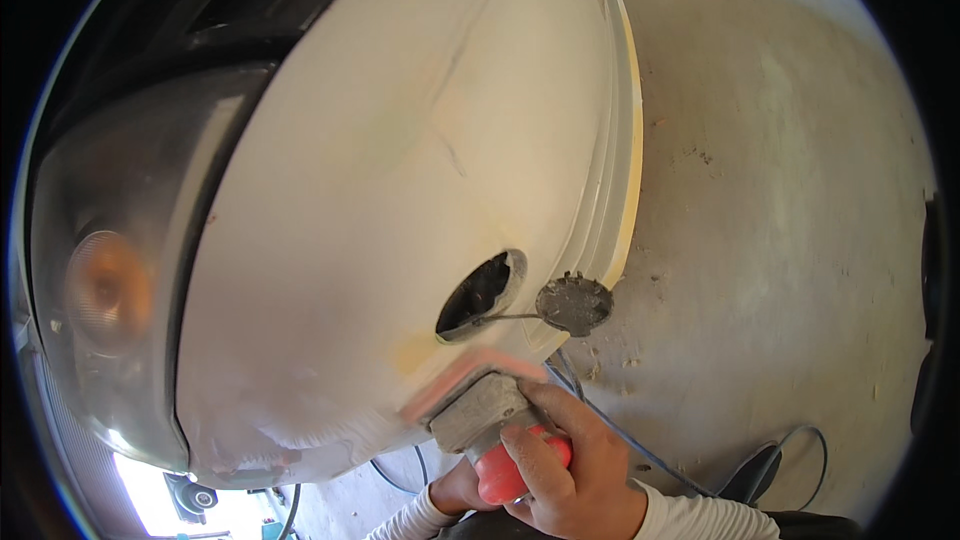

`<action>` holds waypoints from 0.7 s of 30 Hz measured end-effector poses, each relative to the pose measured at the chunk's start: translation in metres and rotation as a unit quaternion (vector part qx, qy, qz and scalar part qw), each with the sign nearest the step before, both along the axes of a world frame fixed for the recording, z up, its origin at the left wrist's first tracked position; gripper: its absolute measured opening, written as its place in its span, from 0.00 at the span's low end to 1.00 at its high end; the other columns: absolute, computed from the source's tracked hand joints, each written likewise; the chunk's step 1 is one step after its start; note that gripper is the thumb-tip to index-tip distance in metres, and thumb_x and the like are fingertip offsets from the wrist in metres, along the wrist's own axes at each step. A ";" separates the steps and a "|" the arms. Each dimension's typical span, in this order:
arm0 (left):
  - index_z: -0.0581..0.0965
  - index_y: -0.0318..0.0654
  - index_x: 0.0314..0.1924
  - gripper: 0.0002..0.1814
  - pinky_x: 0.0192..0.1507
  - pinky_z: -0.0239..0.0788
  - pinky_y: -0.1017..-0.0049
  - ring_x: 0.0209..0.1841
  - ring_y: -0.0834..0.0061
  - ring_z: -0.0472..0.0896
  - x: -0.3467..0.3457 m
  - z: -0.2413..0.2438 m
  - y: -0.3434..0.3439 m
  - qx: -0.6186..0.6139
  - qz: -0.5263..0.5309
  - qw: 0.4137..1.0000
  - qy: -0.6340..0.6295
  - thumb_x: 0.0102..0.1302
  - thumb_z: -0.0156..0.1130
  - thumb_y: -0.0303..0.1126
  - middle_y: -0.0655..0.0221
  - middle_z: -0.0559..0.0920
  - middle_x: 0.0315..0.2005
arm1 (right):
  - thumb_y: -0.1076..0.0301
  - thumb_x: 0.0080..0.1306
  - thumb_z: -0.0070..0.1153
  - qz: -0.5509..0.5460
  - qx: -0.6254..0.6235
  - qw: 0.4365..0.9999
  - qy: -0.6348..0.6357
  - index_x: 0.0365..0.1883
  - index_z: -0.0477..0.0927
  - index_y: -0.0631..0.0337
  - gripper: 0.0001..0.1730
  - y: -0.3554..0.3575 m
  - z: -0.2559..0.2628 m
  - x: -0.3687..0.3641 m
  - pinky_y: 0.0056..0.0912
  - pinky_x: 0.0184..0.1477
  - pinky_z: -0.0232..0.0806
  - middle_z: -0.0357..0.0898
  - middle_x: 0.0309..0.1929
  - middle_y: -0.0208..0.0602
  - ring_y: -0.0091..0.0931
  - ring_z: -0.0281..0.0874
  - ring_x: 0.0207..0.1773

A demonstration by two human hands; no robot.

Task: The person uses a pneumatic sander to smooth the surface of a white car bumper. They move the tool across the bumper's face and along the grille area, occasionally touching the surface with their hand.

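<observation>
My right hand point(589, 457) grips a power sander point(517, 457) with a red top and a dusty grey body. The sander's flat pad, edged in pinkish red, lies against the lower corner of a pale car bumper point(360, 240). Behind the sander's body is my left hand point(459, 489), with its fingers hidden. Just above the sander, the bumper has an oval opening point(474, 298). A round dark cover point(575, 304) hangs beside it by a thin strap. Faint dark lines and yellowish patches mark the bumper's surface.
At the left is a headlight point(105, 277) with an amber lamp. A blue hose point(637, 446) runs over the dusty concrete floor point(765, 240), past a dark shoe point(750, 472). Another vehicle point(193, 499) shows through a bright doorway at the lower left.
</observation>
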State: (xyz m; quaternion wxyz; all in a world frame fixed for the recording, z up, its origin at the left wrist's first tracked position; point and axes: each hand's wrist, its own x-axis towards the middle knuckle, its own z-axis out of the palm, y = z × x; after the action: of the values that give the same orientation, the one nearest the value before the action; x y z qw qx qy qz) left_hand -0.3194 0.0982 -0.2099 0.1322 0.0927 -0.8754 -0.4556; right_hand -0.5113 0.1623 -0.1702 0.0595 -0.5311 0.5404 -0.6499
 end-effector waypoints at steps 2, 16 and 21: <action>0.72 0.35 0.69 0.31 0.74 0.55 0.53 0.72 0.50 0.69 -0.002 -0.001 -0.003 -0.002 -0.002 1.000 0.001 0.70 0.61 0.41 0.52 0.74 0.68 | 0.72 0.48 0.76 -0.028 -0.035 0.997 0.055 0.64 0.75 0.55 0.42 -0.006 -0.001 -0.001 0.44 0.53 0.79 0.74 0.65 0.56 0.50 0.81 0.58; 0.72 0.35 0.70 0.34 0.77 0.51 0.50 0.75 0.48 0.65 -0.010 0.000 -0.012 -0.033 -0.021 0.999 0.014 0.68 0.60 0.44 0.52 0.72 0.71 | 0.70 0.55 0.73 0.018 -0.003 0.999 0.050 0.62 0.76 0.50 0.35 -0.008 0.025 -0.010 0.37 0.43 0.78 0.76 0.63 0.53 0.41 0.82 0.50; 0.72 0.35 0.70 0.34 0.78 0.49 0.49 0.76 0.47 0.64 -0.010 0.001 -0.012 -0.035 -0.025 0.999 0.008 0.68 0.60 0.44 0.51 0.71 0.71 | 0.63 0.60 0.71 -0.044 -0.007 0.995 0.089 0.60 0.77 0.44 0.28 -0.009 0.022 -0.008 0.26 0.34 0.73 0.78 0.59 0.48 0.28 0.80 0.38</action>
State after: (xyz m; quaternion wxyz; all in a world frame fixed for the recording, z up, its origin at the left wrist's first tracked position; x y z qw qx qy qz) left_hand -0.3299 0.0867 -0.2086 0.1310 0.0629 -0.8919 -0.4283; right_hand -0.5197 0.1529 -0.1486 -0.0215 -0.5627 0.5616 -0.6062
